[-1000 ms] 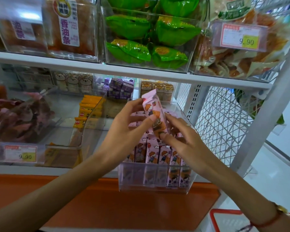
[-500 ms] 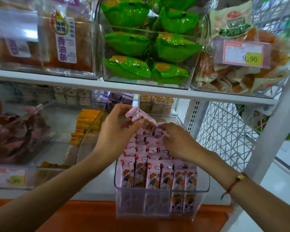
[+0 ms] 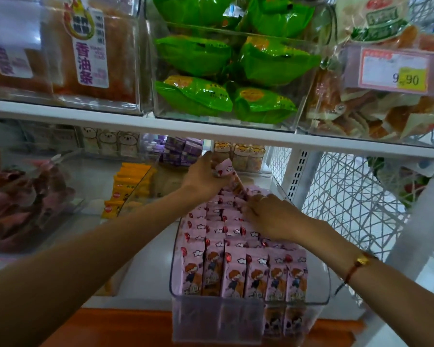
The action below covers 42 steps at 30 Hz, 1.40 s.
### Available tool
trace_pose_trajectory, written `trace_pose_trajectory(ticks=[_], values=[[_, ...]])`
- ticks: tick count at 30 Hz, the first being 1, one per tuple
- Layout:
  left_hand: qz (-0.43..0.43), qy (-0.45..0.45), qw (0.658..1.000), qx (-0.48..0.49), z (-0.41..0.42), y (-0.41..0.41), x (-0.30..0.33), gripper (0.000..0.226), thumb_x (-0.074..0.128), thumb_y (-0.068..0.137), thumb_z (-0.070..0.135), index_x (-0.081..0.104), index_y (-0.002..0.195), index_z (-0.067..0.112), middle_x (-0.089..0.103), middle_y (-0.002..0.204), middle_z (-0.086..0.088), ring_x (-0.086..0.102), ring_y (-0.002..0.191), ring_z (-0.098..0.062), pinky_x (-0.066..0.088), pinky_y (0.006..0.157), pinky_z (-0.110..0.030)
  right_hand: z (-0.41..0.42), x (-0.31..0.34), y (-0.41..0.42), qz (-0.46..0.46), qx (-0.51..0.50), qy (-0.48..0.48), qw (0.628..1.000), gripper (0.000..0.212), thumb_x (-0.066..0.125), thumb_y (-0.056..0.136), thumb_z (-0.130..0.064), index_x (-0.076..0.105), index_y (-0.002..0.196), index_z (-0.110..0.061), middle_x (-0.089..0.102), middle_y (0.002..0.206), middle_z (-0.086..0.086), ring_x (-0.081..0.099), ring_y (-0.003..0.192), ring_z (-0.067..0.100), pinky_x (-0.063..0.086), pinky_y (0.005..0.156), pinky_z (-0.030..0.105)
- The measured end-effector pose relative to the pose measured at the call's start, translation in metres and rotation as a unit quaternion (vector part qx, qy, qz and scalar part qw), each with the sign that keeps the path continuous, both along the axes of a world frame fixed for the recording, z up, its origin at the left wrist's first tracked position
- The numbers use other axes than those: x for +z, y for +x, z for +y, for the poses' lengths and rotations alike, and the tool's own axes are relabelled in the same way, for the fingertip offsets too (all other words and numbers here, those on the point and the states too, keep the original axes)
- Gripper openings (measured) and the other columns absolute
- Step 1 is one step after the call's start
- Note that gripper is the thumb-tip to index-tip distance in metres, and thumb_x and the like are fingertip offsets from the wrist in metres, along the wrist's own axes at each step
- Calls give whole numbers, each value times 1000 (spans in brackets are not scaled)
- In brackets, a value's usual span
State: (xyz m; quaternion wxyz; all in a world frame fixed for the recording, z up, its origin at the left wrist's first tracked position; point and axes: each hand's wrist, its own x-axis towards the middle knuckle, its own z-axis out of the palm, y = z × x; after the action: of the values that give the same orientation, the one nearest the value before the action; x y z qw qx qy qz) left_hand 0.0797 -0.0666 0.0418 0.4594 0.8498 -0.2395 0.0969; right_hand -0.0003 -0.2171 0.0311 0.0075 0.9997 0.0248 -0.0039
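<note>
A clear plastic bin (image 3: 318,300) stands on the lower shelf, pulled forward and filled with rows of pink snack packets (image 3: 236,274) printed with a cartoon child. My left hand (image 3: 203,177) holds one pink packet (image 3: 226,169) by its top, tilted, over the back rows of the bin. My right hand (image 3: 271,216) lies on the packets at the back right of the bin, fingers spread against them.
The white upper shelf (image 3: 161,126) carries clear bins of green packets (image 3: 226,71), orange-brown snacks (image 3: 90,53) and a 9.90 price tag (image 3: 392,70). Left of the pink bin are yellow packets (image 3: 125,186) and dark red snacks (image 3: 23,204). A white wire panel (image 3: 348,196) closes the right side.
The camera has come closer to the bin and looks down more. My left hand has carried the pink packet from above the bin down to the back rows. My right hand has moved onto those rows.
</note>
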Motion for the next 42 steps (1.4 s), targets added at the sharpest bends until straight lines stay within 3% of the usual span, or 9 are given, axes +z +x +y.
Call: trace_pose_trajectory(ticks=[3,7,16,20,25,29,32,36,42], values=[[-33,62,997,-35,-2,-1,13,43,69,86,25,50,120,8,59,121,-9,58,107,-25,48,91,-38,1,-1,-9,-9,18,1,1000,50,20,101,-41,48,133,-14,50,136,11,45,120,26,38,94,36],[-114,171,977,-47,-7,-2,30,44,67,87,32,51,124,13,59,124,-6,58,99,-20,42,78,-26,4,-4,-19,-22,41,19,999,51,23,99,-43,42,139,-17,42,146,8,37,130,25,34,103,38],[-64,141,985,-76,-9,6,21,40,69,85,32,51,116,13,59,120,-7,56,97,-18,43,78,-25,4,-6,-27,-36,41,27,998,51,24,100,-43,40,141,-18,44,144,7,37,128,24,30,103,39],[-70,198,975,-78,-8,10,34,33,69,85,35,49,108,22,53,120,0,49,93,-12,35,65,-20,5,-4,-25,-35,43,34,998,50,25,100,-41,39,142,-19,42,146,5,36,130,24,30,105,40],[-34,140,987,-69,-13,11,36,42,68,85,37,53,117,13,55,113,1,53,100,-17,37,79,-24,5,-3,-26,-30,39,32,998,48,26,101,-39,38,142,-18,40,147,7,35,131,25,30,104,39],[-26,113,989,-95,-13,11,22,28,66,88,26,45,99,12,57,110,-8,55,108,-23,44,87,-32,4,-4,-27,-30,41,26,998,48,24,101,-40,36,143,-20,39,148,5,34,132,23,30,105,38],[-61,141,983,-98,-4,14,22,27,65,89,28,44,101,17,55,109,-4,54,99,-19,34,75,-24,4,-4,-26,-25,43,24,998,50,23,101,-41,34,145,-20,37,149,5,32,134,23,29,106,38],[-66,188,973,-113,6,21,20,38,68,86,32,51,114,12,59,119,-10,55,88,-18,37,78,-25,3,-4,-27,-30,45,25,998,49,23,101,-41,35,144,-20,41,146,5,36,131,23,31,103,37],[-71,300,945,-113,-23,22,-4,37,64,87,39,60,114,13,58,103,-1,56,99,-21,43,78,-25,9,0,-32,-53,62,40,996,50,28,102,-35,24,148,-19,35,150,8,36,132,25,32,102,33]])
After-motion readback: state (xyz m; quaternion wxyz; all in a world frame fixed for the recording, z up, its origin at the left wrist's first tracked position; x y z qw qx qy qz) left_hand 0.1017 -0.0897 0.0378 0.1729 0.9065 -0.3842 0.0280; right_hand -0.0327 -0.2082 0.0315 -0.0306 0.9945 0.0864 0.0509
